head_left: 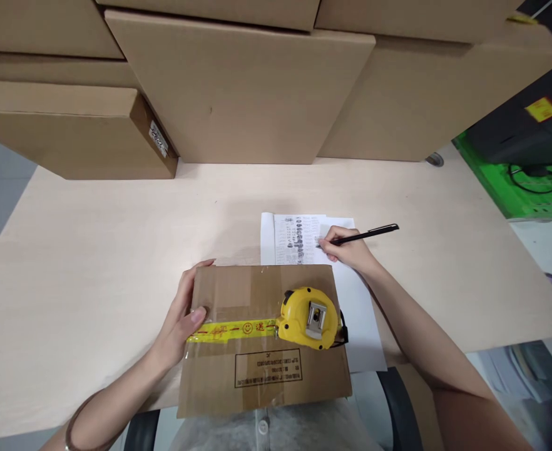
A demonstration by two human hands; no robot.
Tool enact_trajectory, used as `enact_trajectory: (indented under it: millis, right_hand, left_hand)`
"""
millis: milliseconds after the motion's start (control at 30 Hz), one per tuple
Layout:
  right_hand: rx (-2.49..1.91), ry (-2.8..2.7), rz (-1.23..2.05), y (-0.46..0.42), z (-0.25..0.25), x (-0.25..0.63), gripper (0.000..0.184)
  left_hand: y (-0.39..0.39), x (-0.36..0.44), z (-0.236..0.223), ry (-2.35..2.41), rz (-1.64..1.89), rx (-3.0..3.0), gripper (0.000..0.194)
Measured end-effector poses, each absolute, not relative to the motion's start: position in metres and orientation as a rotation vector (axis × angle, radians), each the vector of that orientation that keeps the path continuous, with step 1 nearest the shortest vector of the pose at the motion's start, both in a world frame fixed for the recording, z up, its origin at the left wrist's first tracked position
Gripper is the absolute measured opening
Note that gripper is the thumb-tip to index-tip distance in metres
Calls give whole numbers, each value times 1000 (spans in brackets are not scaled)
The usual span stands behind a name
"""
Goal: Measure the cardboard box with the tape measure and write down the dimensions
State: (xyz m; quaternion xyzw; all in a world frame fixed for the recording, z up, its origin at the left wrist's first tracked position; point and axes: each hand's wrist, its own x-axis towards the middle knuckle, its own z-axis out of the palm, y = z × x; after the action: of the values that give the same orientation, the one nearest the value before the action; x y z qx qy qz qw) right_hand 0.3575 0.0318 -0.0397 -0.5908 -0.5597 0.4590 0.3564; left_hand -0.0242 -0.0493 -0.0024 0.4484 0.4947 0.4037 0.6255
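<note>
My left hand (181,316) grips the left side of a brown cardboard box (219,376), thumb on its top face and fingers along the far edge. A strip of yellow printed tape (238,329) runs across the box up to a yellow tape measure (308,318), which lies on top at the right. Between the fingers of my right hand (346,246) is a black pen (372,232), its tip at a sheet of paper (299,237) covered with handwriting and dark scribbles. The box hides the lower part of that sheet.
Large cardboard boxes (243,88) stand along the back of the table (92,263). A flatter box (83,134) with a white label sits at back left. To the right are a green crate (496,181) with black cables and a dark case (515,131). Chair armrests (398,401) flank me.
</note>
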Motion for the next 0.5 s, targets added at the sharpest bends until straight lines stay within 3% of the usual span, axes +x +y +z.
enact_trajectory:
  millis: [500]
  right_hand:
    - [-1541,-1443,1170,32,-41,358,41]
  left_hand:
    - [-48,-26,-2,1161,917,1018,77]
